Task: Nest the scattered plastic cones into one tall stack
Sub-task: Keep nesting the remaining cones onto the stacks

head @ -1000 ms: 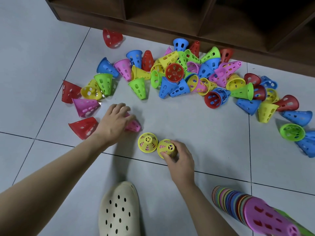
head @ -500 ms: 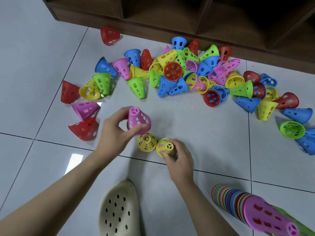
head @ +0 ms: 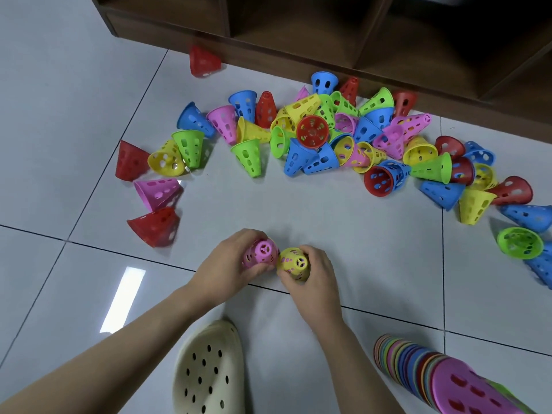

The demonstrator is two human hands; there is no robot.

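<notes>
Where 2 yellow cones sat before, the left hand [head: 230,264] now grips a pink cone [head: 260,254] (lowered), the right hand [head: 313,271] curled round a yellow cone [head: 294,263].

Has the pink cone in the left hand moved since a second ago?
Yes. The pink cone, then lying on the floor near the red cone, now sits gripped in the left hand, nearer the floor's grout line, touching the yellow cone.

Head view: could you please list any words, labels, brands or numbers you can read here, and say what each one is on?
None can be read. The cones, the stack, the shoe, the shelf and the floor show no print; the pink cone and yellow cone in the hands bear only holes.
</notes>
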